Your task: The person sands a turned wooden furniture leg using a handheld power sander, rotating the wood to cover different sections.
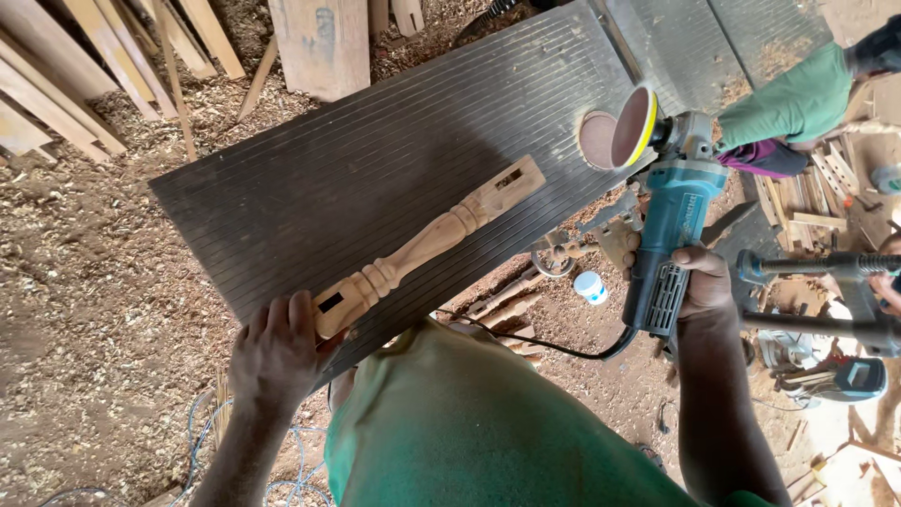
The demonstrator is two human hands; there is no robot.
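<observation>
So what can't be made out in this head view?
- Left hand: it covers the near end of the turned wooden leg, so that end is hidden.
- Right hand: palm side hidden behind the blue angle grinder; the switch cannot be seen.
- Sanding disc: seen at an angle, grit and wear too small to tell.
- Person in a green sleeve: cut off by the top right edge.

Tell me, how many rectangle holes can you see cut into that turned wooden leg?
2. One mortise hole is in the square end by the left hand; the other mortise hole is in the far square end. Other faces may hide more.
</observation>
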